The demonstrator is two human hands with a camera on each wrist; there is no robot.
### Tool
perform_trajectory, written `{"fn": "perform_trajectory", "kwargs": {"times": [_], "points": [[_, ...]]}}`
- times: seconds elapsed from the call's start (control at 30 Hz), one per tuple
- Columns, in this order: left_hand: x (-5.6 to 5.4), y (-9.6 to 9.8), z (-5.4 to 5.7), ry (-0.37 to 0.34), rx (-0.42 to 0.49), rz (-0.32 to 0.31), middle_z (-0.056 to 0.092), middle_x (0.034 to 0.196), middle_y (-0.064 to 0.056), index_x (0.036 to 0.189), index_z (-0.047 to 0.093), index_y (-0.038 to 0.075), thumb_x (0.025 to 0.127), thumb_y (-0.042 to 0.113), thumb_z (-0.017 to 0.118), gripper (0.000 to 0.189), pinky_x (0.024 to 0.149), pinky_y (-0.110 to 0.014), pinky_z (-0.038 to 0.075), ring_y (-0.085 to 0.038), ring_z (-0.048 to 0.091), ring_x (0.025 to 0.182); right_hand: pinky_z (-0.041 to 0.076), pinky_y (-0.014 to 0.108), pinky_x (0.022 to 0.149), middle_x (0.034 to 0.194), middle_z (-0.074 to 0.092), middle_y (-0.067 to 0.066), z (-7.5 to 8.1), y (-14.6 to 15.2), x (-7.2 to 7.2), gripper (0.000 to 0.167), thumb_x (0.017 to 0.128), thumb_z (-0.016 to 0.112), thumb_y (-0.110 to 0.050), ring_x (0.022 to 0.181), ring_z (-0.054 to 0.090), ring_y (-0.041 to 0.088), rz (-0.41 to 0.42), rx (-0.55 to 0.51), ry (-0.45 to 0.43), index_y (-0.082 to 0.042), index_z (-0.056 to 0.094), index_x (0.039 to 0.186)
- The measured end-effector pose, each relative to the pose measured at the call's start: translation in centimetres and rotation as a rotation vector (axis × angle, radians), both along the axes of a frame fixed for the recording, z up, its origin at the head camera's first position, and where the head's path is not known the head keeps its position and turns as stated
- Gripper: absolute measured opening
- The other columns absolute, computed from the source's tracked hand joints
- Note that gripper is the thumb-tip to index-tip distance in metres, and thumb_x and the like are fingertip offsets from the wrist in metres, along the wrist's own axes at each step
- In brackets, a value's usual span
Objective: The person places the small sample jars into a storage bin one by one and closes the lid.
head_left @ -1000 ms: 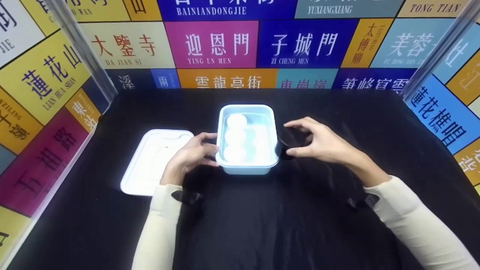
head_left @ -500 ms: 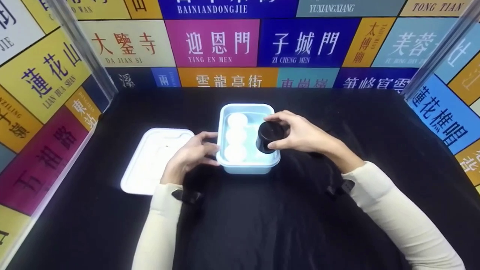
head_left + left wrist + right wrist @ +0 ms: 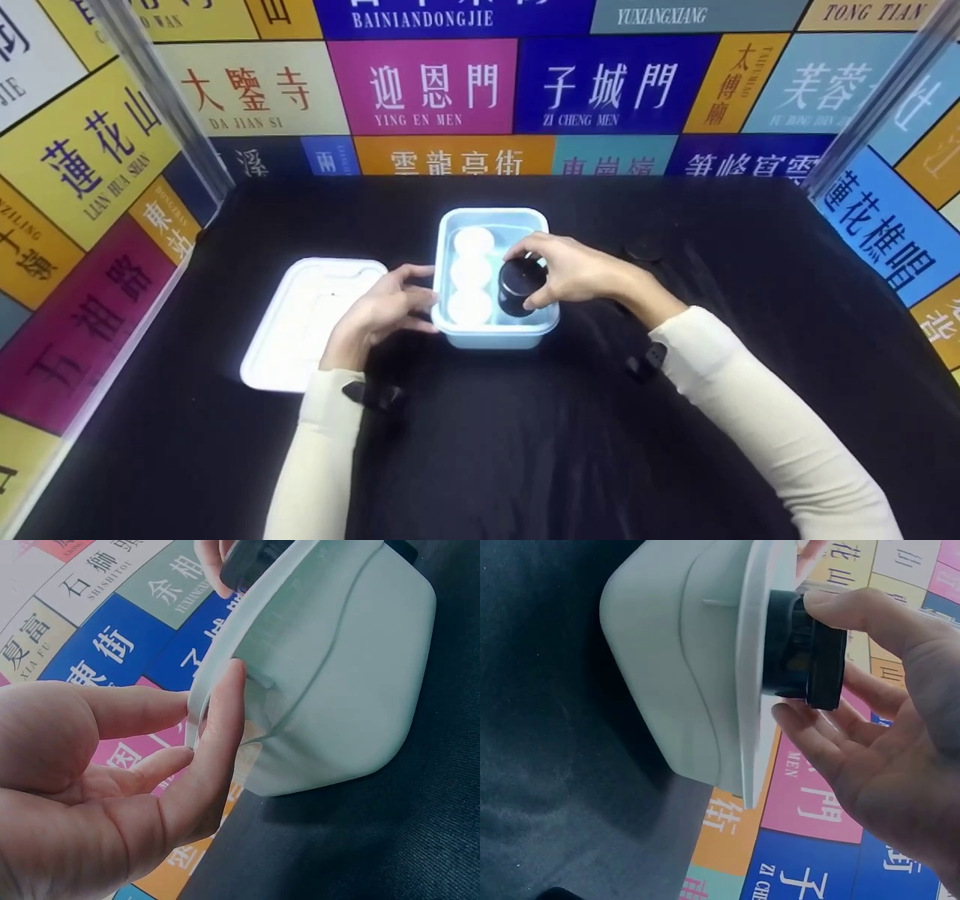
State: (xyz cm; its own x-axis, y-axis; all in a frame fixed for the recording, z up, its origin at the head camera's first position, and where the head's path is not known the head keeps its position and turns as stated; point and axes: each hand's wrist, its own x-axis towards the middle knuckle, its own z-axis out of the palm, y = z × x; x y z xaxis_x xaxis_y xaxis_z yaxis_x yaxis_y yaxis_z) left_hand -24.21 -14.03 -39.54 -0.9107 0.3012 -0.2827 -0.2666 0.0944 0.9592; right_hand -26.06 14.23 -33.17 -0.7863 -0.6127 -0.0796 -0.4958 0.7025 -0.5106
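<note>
A pale blue-green plastic container (image 3: pixel 495 340) stands on the black cloth, with three round white balls (image 3: pixel 472 274) in a row along its left side. My left hand (image 3: pixel 386 307) pinches its left rim; in the left wrist view the fingertips (image 3: pixel 227 679) lie right at the rim and wall. Between thumb and fingers my right hand (image 3: pixel 574 268) grips a small black jar (image 3: pixel 519 285) over the container's right half. In the right wrist view the jar (image 3: pixel 802 649) overlaps the rim, its wider end towards my palm. The jar hides part of the container's inside.
A white lid (image 3: pixel 300 330) lies flat on the cloth left of the container, partly behind my left hand. A dark round object (image 3: pixel 643 249) lies behind my right wrist. Printed panels (image 3: pixel 427 86) wall the back and sides.
My right hand has carried the black jar leftwards from beside the container to over its right half. The left hand and the container have stayed put.
</note>
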Motion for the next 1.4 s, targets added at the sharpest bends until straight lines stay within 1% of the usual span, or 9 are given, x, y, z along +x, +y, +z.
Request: {"fn": "perform_trajectory", "kwargs": {"times": [0.27, 0.37, 0.6, 0.7, 0.9, 1.03, 1.17, 1.3, 1.4], "points": [[0.0, 0.0, -0.1, -0.006, 0.008, -0.001, 0.063, 0.108, -0.019, 0.149, 0.033, 0.002, 0.095, -0.004, 0.056, 0.059, 0.075, -0.039, 0.067, -0.022, 0.069, 0.088, 0.048, 0.045, 0.108, 0.133, 0.06, 0.012, -1.4, -0.4, -0.4, 0.066, 0.073, 0.085, -0.015, 0.119, 0.055, 0.03, 0.065, 0.076, -0.005, -0.009, 0.06, 0.134], [0.0, 0.0, 0.0, -0.005, 0.006, -0.003, 0.062, 0.11, -0.02, 0.149, 0.033, 0.002, 0.095, -0.004, 0.056, 0.059, 0.075, -0.039, 0.067, -0.023, 0.069, 0.088, 0.048, 0.045, 0.109, 0.133, 0.06, 0.013, -1.8, -0.6, -0.5, 0.064, 0.073, 0.083, -0.011, 0.119, 0.055, 0.03, 0.108, 0.109, 0.0, -0.008, 0.06, 0.133], [0.1, 0.1, 0.1, 0.0, -0.001, -0.003, 0.061, 0.114, -0.022, 0.149, 0.033, 0.002, 0.095, -0.004, 0.056, 0.059, 0.074, -0.038, 0.067, -0.023, 0.069, 0.089, 0.049, 0.045, 0.108, 0.126, 0.063, 0.017, -2.3, -1.2, -0.5, 0.057, 0.072, 0.081, -0.004, 0.117, 0.058, 0.031, 0.175, 0.165, 0.052, -0.001, 0.062, 0.126], [0.0, 0.1, 0.1, 0.002, -0.001, -0.002, 0.061, 0.114, -0.022, 0.149, 0.033, 0.002, 0.095, -0.003, 0.056, 0.058, 0.075, -0.039, 0.067, -0.023, 0.069, 0.089, 0.049, 0.045, 0.11, 0.128, 0.063, 0.017, -2.4, -1.4, -0.4, 0.057, 0.073, 0.081, -0.005, 0.12, 0.058, 0.032, 0.191, 0.188, 0.052, 0.001, 0.062, 0.126], [0.1, 0.1, 0.1, 0.009, -0.012, 0.0, 0.061, 0.115, -0.023, 0.149, 0.034, 0.002, 0.095, -0.002, 0.056, 0.058, 0.076, -0.04, 0.067, -0.024, 0.069, 0.09, 0.047, 0.045, 0.113, 0.134, 0.061, 0.017, -2.3, -1.7, -0.3, 0.06, 0.076, 0.08, -0.004, 0.125, 0.056, 0.031, 0.196, 0.214, 0.021, -0.001, 0.06, 0.132], [0.1, 0.1, 0.1, 0.004, -0.011, -0.002, 0.062, 0.114, -0.023, 0.149, 0.033, 0.002, 0.096, -0.003, 0.056, 0.058, 0.076, -0.041, 0.067, -0.023, 0.069, 0.09, 0.045, 0.045, 0.116, 0.137, 0.059, 0.016, -1.9, -1.4, -0.2, 0.063, 0.077, 0.08, -0.005, 0.128, 0.054, 0.03, 0.188, 0.191, 0.004, -0.004, 0.058, 0.136], [0.1, 0.1, 0.1, 0.006, -0.013, -0.001, 0.063, 0.114, -0.022, 0.149, 0.034, 0.002, 0.096, -0.002, 0.057, 0.058, 0.076, -0.04, 0.067, -0.023, 0.07, 0.089, 0.045, 0.046, 0.116, 0.137, 0.06, 0.014, -1.0, -0.7, 0.1, 0.062, 0.079, 0.083, -0.012, 0.129, 0.055, 0.031, 0.164, 0.126, 0.021, -0.006, 0.06, 0.136], [0.1, 0.0, 0.1, 0.003, -0.007, -0.001, 0.062, 0.114, -0.022, 0.149, 0.034, 0.002, 0.096, -0.002, 0.057, 0.058, 0.074, -0.039, 0.067, -0.022, 0.069, 0.088, 0.048, 0.048, 0.112, 0.133, 0.063, 0.012, -0.3, 0.3, 0.7, 0.054, 0.083, 0.081, -0.019, 0.124, 0.058, 0.031, 0.122, 0.03, 0.074, -0.008, 0.063, 0.132], [0.1, 0.0, 0.1, 0.001, 0.0, 0.0, 0.062, 0.114, -0.022, 0.149, 0.034, 0.002, 0.095, -0.003, 0.058, 0.058, 0.074, -0.039, 0.067, -0.023, 0.069, 0.088, 0.051, 0.046, 0.109, 0.129, 0.066, 0.011, 0.0, 1.2, 1.3, 0.046, 0.085, 0.08, -0.02, 0.119, 0.06, 0.029, 0.069, -0.06, 0.148, -0.008, 0.066, 0.128]]}}
